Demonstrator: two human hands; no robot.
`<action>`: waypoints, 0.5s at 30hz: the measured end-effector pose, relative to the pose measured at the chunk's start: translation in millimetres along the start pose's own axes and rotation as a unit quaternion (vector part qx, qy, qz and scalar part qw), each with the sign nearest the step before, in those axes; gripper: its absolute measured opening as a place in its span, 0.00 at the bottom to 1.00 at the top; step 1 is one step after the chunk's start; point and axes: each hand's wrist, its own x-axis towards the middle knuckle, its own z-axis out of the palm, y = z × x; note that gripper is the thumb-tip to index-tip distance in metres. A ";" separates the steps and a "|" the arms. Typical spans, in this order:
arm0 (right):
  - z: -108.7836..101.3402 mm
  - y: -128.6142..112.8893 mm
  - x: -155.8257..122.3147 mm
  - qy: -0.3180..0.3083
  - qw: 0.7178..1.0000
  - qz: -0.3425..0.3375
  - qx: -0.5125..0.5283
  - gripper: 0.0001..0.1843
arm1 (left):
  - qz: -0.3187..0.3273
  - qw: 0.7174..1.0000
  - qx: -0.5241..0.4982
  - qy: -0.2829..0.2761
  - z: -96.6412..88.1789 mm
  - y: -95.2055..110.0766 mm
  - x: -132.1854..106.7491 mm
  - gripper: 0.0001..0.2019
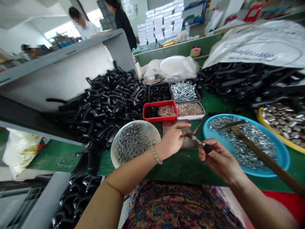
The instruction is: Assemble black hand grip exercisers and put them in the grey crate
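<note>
Pinching a black-capped screw (pixel 197 140) between them, the left hand (pixel 169 141) and right hand (pixel 220 160) hold it above the surface (pixel 183 171), right of the white bowl (pixel 152 128); rings (pixel 133 143) fill the bowl, and many black handles (pixel 107 98) lie heaped behind it.

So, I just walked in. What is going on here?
A person sits at a green workbench with both hands up. The left hand pinches a small metal piece, and the right hand holds a small black part against its tip. Nearby are a white bowl of metal rings and a blue basin of nuts, with a long wooden handle across it. A big pile of black plastic parts lies behind. Two other people stand further back.
</note>
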 end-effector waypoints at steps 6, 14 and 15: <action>-5.5 5.2 4.3 0.046 0.997 0.045 0.031 0.10 | 0.030 0.993 0.012 -0.114 -16.1 4.1 -6.8 0.14; -6.6 20.1 5.4 0.043 0.995 0.064 -0.057 0.13 | -0.073 0.948 -0.213 -0.225 -35.0 21.8 -19.1 0.17; -4.8 20.5 6.6 0.047 0.996 0.063 -0.042 0.13 | -0.094 0.959 -0.194 -0.182 -39.2 18.3 -19.2 0.15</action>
